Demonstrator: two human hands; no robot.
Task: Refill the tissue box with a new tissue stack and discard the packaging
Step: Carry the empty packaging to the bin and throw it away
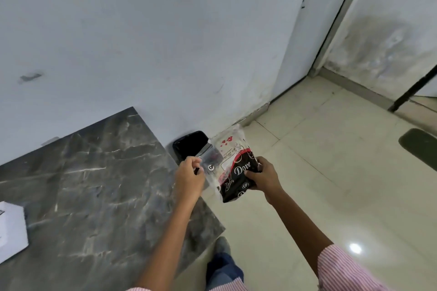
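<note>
Near the middle of the frame, a little low, two bare hands hold a plastic tissue wrapper (233, 168) up in the air. The wrapper is black, red and clear, with the word "Dove" on it in white. The right hand (264, 178) is closed around the dark lower end of the wrapper, with the thumb on the front. The left hand (189, 178) pinches the clear flap on the wrapper's left side between thumb and fingers. The wrapper looks flat and crinkled; I cannot tell if anything is inside it. Just behind the hands, by the wall, a black bin (190, 145) stands on the floor with its top open. The wrapper is in front of the bin and partly hides its right edge. A dark grey marble table (82, 184) fills the lower left of the frame. At the far left edge, a white box (11, 229) sits on the table, well apart from the hands. The floor (331, 160) on the right has pale shiny tiles. Striped pink sleeves show at the bottom of the frame.
</note>
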